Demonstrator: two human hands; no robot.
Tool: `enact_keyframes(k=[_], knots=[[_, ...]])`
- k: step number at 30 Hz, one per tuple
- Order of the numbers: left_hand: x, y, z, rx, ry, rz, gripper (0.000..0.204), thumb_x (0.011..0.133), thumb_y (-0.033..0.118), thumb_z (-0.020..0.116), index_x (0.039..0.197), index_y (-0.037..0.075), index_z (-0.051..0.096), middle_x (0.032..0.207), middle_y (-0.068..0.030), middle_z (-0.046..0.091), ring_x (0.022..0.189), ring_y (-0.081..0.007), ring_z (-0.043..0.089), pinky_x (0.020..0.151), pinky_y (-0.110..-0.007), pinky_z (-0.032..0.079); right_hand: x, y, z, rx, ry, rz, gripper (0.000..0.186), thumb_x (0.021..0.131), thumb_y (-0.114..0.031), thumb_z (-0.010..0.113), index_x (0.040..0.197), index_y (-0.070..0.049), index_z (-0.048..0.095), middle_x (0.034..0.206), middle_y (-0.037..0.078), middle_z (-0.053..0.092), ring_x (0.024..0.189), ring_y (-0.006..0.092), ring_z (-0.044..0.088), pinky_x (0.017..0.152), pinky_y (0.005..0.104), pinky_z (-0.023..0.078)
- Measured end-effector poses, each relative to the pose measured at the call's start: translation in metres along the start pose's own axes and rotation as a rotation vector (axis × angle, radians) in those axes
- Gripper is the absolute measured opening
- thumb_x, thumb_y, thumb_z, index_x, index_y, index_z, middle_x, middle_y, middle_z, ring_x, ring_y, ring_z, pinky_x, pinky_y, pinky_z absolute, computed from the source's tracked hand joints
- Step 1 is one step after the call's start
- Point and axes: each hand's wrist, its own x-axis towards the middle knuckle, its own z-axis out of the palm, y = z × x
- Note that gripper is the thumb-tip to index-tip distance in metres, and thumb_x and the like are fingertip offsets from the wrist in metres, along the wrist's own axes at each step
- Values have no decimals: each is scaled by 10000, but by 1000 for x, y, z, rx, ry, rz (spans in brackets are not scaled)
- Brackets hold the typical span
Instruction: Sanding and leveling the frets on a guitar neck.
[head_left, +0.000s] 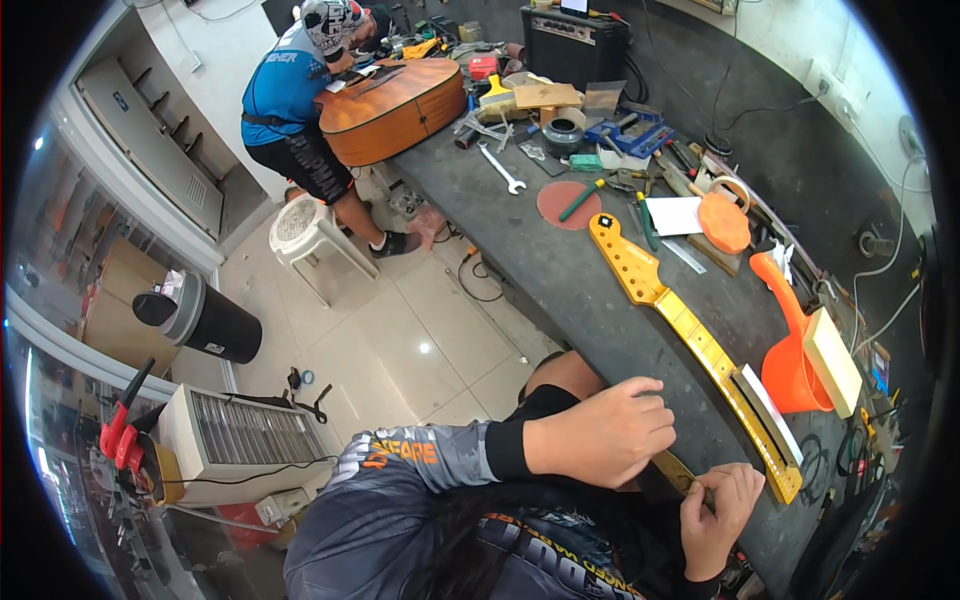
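My left hand [612, 432] is closed, its fingers curled, close to the bench's front edge. My right hand [720, 512] pinches the end of a narrow brownish-gold strip [675, 472]. The strip runs toward my left hand, which covers its other end; what that hand grips is hidden. Beyond my hands, a yellow-varnished guitar neck [692, 328] lies diagonally on the dark workbench [560, 290], headstock pointing away from me. A long pale straight bar [768, 415] rests along the fretboard's near part.
An orange dipper [795, 365] with a pale yellow block [833, 362] stands right of the neck. Farther back are a wrench [502, 168], a green-handled file [580, 202] and cluttered tools. A co-worker [300, 90] bends over an acoustic guitar [395, 110] near a white stool [312, 235].
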Motion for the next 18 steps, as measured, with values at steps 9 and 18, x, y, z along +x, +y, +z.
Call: enact_keyframes(k=[9, 18], knots=[[3, 5, 22, -93, 15, 31, 189, 1018, 198, 850, 1016, 75, 707, 963, -84, 664, 1018, -299, 729, 1244, -510, 559, 28, -17, 11, -33, -17, -95, 249, 809, 37, 840, 946, -90, 675, 950, 84, 684, 982, 331, 671, 1026, 501, 459], [7, 3, 14, -161, 25, -20, 169, 1033, 167, 838, 978, 74, 708, 897, -72, 664, 928, -289, 744, 1242, -506, 577, 30, -9, -4, -87, -38, -67, 258, 779, 17, 854, 924, -92, 670, 924, 75, 691, 981, 324, 688, 1040, 506, 444]])
